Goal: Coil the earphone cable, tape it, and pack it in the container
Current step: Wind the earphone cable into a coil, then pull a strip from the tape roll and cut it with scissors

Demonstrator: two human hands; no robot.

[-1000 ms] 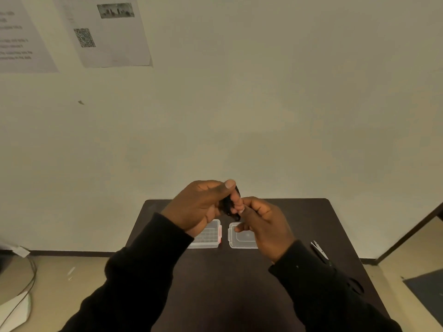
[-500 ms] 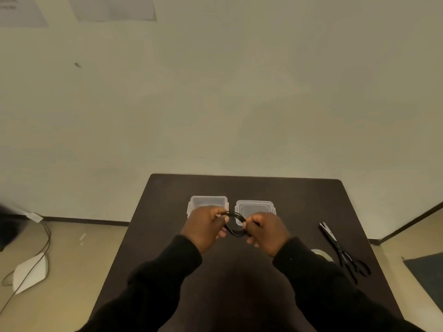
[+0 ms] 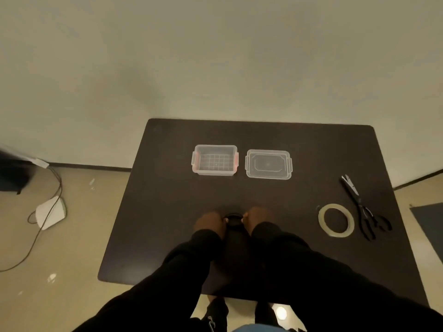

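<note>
A black coiled earphone cable is pinched between my left hand and my right hand, low over the middle of the dark table. Most of the coil blends into the dark surface and my sleeves. The clear container, open with reddish side clips, stands at the far centre. Its clear lid lies flat just right of it. A roll of clear tape rests on the table to the right of my hands.
Black scissors lie at the right edge beside the tape roll. On the floor to the left are a white device and a trailing cable. A wall rises behind the table.
My hands have come down toward me from in front of the container to low over the table, still holding the coil. The view has tilted down, showing the tape and scissors fully.
</note>
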